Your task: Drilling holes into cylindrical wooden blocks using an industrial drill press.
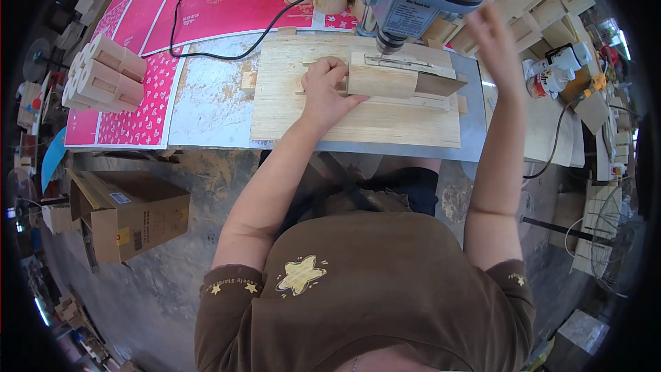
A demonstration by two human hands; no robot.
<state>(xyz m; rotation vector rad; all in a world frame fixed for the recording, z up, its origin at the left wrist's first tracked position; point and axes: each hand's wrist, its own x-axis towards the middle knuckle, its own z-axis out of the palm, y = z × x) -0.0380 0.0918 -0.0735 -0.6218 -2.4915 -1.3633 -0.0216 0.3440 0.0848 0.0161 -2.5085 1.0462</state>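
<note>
At twelve o'clock, the left hand (pixel 326 91) grasps a pale, rounded wooden block (pixel 384 81), apparently steadying it beneath the black-and-grey drill (pixel 407 16); whether the right hand (pixel 491 40), at one, grasps anything I cannot tell.

A pale rounded wooden piece (pixel 385 83) lies on a flat pale wooden board (pixel 358 124), before a grey metal drill head (pixel 411 17). Left of the board — tan wooden cylinders (pixel 113 86) sit on a pink patterned sheet (pixel 150 117); right — a white-and-red plastic bottle (pixel 540 85).
</note>
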